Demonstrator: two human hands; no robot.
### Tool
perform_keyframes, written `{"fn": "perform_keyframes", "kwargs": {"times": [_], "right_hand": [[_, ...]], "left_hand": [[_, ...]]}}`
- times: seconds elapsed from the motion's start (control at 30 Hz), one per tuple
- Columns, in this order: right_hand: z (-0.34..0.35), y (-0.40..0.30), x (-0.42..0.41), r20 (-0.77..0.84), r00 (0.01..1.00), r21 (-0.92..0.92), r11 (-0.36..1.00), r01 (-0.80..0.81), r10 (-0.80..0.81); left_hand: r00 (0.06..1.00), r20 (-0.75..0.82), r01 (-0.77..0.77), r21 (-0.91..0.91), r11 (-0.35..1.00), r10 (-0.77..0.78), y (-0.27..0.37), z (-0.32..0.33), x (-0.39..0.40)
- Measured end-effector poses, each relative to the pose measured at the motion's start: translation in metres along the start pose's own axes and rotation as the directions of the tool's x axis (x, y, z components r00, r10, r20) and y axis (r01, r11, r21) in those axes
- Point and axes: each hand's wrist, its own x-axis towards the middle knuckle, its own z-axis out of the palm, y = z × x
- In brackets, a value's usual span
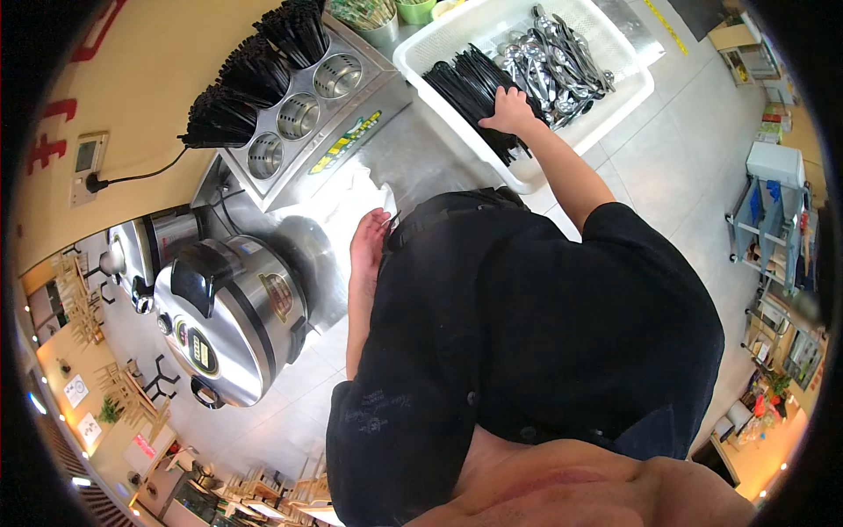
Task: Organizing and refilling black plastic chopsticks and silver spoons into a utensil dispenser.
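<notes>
A white plastic basket (pixel 632 102) holds black chopsticks (pixel 461 105) on its near-left side and metal spoons (pixel 550 59) on the right. My right hand (pixel 512 112) rests on the chopsticks, its fingers spread over them; whether it grips any cannot be told. Down by the front of my dark shirt is my left hand (pixel 370 242), beside a white cloth (pixel 359 191) on the steel counter; a thin dark thing shows by its fingertips, and its hold is unclear. Left of the basket, a steel utensil holder (pixel 309 148) has black chopsticks (pixel 253 69) standing in its back row and three perforated cups in front.
Large steel electric cookers (pixel 230 323) stand at the left. A black plug (pixel 97 182) with a cord is in the wall socket. Containers, one a green bowl (pixel 416 10), stand behind the basket. A wheeled cart (pixel 767 224) is at the far right.
</notes>
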Motion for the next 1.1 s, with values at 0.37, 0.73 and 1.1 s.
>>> {"fn": "perform_keyframes", "kwargs": {"times": [0.37,0.73,1.1], "right_hand": [[0.009,0.025,0.034,-0.032,0.999,0.051,0.999,0.014,-0.012],[0.007,0.048,0.036,0.026,0.996,0.128,0.989,0.08,-0.084],[-0.049,0.044,-0.022,0.111,0.99,0.751,0.659,-0.025,-0.089]], "left_hand": [[0.997,0.019,-0.069,0.049,0.996,0.068,-0.004,0.001,-0.008],[1.0,-0.023,0.004,-0.027,1.0,-0.005,-0.003,-0.003,-0.003],[0.996,0.083,-0.023,-0.09,0.996,0.03,0.02,0.003,0.008]]}}
